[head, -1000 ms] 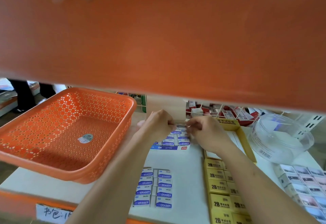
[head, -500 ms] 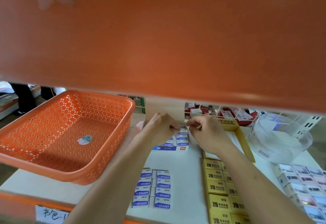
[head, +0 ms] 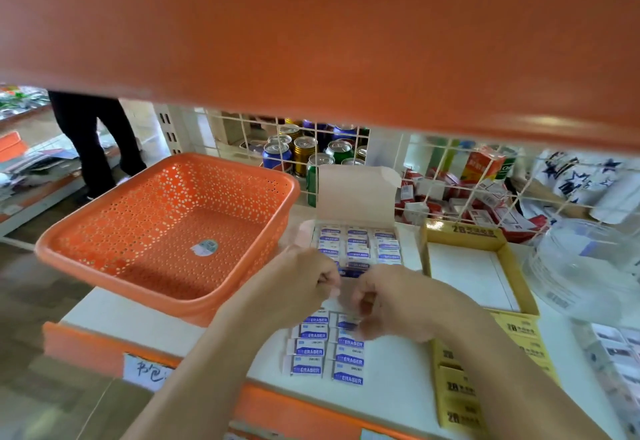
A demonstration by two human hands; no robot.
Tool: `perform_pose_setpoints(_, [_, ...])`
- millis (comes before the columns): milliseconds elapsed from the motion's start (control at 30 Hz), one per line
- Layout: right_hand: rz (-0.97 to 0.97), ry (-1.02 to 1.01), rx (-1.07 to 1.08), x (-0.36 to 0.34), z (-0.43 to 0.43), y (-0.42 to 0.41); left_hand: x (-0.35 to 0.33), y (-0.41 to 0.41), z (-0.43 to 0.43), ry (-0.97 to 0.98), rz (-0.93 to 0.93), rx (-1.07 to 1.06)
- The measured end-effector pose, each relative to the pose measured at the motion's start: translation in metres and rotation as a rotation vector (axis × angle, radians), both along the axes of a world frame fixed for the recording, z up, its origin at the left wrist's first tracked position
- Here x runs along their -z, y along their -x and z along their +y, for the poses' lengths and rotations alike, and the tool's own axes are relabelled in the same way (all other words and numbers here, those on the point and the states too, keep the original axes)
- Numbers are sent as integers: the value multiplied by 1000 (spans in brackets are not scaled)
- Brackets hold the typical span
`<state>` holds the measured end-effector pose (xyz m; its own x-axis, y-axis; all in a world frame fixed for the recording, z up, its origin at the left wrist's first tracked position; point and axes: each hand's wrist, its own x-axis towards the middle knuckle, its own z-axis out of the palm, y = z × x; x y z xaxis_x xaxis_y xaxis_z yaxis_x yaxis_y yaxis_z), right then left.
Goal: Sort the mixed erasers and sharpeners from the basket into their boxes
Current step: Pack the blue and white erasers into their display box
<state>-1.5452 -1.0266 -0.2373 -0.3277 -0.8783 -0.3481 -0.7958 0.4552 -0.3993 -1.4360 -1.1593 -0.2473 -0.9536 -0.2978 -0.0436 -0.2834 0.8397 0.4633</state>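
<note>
Mid-frame, the left hand (head: 304, 284) and right hand (head: 391, 301) show curled fingers; blur hides whether they pinch anything; loose erasers (head: 325, 346) lie on the counter (head: 398, 370) just below; they should go squarely, in aligned rows, into the open eraser box (head: 356, 245) above; the basket (head: 156, 197) at left looks emptied.

Both forearms bare, stretched forward, converging. Left hand (head: 304, 282) and right hand (head: 391, 303) near each other, not touching, fingers curled inward, knuckles up. Motion blur; cannot tell if either holds anything.
</note>
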Motion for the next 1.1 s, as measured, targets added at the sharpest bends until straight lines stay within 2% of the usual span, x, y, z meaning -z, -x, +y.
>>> perform_pose_setpoints(133, [50,-32,21,11,-3,-11,11,-18,-2,43,-207,-20])
perform_pose_setpoints(200, [37,-29,52,14,-2,-13,17,-22,-2,44,-226,-28])
perform_pose_setpoints(367, [10,6,91,16,2,-17,24,-25,-4,3,-148,-53])
perform_pose_setpoints(467, [12,87,131,19,4,-17,28,-24,-6,-70,-97,-62])
perform_pose_setpoints(667, [5,248,190,20,7,-9,29,-18,-9,-73,40,-46])
perform_pose_setpoints(867, [9,474,421,13,-10,21,4,8,-16,-19,261,-140])
perform_pose_setpoints(967, [79,495,480,14,-27,34,-4,24,-19,6,342,-152])
perform_pose_setpoints(1100, [168,428,436,24,-43,46,-4,45,-23,43,318,-190])
